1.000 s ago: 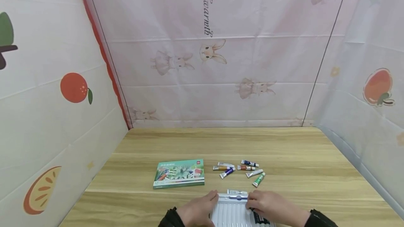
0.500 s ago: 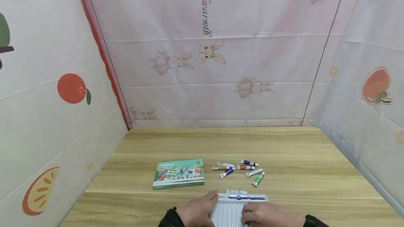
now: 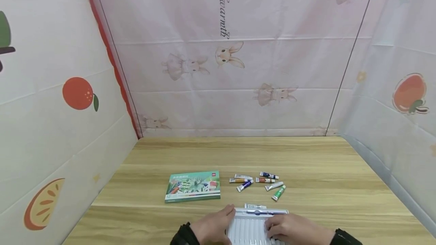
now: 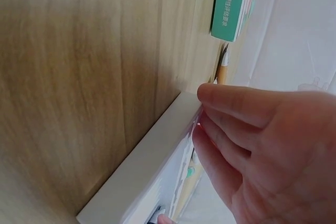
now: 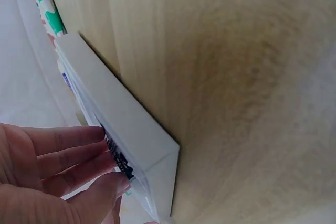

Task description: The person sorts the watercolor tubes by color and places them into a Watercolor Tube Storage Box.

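A white plastic tray [image 3: 246, 230] with parallel grooves lies at the table's near edge, a slim paintbrush [image 3: 269, 213] in its top slot. My left hand [image 3: 215, 227] rests along the tray's left side, fingertips at the far corner; in the left wrist view, its fairly straight fingers [image 4: 239, 103] touch the rim. My right hand [image 3: 289, 229] is over the tray's right part. In the right wrist view, its thumb and fingers pinch a black paint tube [image 5: 119, 158] at the tray. The head view hides this tube under the hand.
A green paint box [image 3: 192, 186] lies left of several small paint tubes, among them a green one [image 3: 279, 193] and a purple one [image 3: 245, 186]. A pale tube [image 3: 255, 206] lies just behind the tray. Printed cloth walls [image 3: 238, 112] border the wooden table.
My right hand moved from the tray's upper right toward its middle, then slightly back right. Black tubes visible beneath it earlier are now covered. My left hand stays put.
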The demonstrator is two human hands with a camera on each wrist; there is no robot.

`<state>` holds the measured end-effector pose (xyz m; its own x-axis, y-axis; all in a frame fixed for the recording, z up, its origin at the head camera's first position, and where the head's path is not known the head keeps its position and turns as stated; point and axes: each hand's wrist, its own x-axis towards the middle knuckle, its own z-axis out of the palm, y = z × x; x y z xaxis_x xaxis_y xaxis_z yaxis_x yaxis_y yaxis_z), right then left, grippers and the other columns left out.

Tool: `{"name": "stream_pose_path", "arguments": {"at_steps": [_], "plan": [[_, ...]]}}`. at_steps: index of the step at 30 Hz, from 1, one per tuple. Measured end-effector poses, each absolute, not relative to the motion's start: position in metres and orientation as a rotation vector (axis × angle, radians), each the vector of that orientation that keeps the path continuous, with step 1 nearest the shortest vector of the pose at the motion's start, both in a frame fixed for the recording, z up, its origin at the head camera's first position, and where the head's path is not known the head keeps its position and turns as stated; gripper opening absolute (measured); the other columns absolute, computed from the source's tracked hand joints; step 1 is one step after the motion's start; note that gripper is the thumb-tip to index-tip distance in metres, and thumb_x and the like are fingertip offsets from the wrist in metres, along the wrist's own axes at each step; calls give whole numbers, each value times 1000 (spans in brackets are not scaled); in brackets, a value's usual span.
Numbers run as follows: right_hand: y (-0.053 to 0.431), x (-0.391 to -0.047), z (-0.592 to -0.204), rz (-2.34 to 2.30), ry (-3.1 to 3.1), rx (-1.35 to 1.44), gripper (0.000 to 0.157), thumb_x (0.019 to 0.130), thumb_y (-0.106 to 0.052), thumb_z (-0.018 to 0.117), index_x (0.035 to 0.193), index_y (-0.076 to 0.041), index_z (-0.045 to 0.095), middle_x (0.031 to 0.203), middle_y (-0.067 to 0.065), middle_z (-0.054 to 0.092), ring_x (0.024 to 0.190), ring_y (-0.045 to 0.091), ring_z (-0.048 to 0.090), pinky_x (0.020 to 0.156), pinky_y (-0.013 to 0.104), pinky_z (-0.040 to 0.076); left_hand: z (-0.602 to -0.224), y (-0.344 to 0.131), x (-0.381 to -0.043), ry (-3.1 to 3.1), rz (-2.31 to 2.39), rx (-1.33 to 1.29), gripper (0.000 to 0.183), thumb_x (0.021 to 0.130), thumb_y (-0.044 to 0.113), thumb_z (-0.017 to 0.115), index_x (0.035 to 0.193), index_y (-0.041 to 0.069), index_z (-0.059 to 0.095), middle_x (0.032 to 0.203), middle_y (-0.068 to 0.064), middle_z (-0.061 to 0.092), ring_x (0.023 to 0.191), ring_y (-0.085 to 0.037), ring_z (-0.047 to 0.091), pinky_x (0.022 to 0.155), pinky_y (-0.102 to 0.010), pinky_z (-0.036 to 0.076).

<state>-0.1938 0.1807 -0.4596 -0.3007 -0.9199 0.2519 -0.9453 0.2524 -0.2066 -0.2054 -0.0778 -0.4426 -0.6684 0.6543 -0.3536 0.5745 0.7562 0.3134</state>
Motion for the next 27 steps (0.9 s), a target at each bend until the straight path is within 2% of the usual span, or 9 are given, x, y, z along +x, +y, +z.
{"name": "stream_pose_path", "arguments": {"at_steps": [10,18,23,27], "plan": [[179,-193,-463,444,-2463,1767,14,78,-17,55,89,-18,64,95,-8,53,86,-3,46,68,8,39,-442,-75,-206,2501,319,847,85,58,40,66,127,7,28,132,-6,22,118,-13,21,91,-28,27],[181,-196,-462,494,-2447,1659,17,73,-10,60,88,-17,63,95,-6,53,87,2,48,71,10,39,-438,-77,-202,2494,277,895,81,63,44,61,127,7,29,131,-5,23,116,-10,23,90,-26,29],[196,-226,-462,383,-2430,1334,16,65,-6,63,77,-16,62,88,-1,55,77,9,53,63,17,44,-440,-78,-201,2491,278,930,78,67,44,59,128,6,28,131,-4,23,116,-9,23,89,-25,29],[211,-254,-466,308,-2527,1175,13,66,-2,62,68,-15,59,80,-1,54,69,10,52,55,22,44,-439,-80,-202,2493,282,936,78,67,46,58,127,6,28,131,-5,23,116,-10,22,90,-25,28]]}}
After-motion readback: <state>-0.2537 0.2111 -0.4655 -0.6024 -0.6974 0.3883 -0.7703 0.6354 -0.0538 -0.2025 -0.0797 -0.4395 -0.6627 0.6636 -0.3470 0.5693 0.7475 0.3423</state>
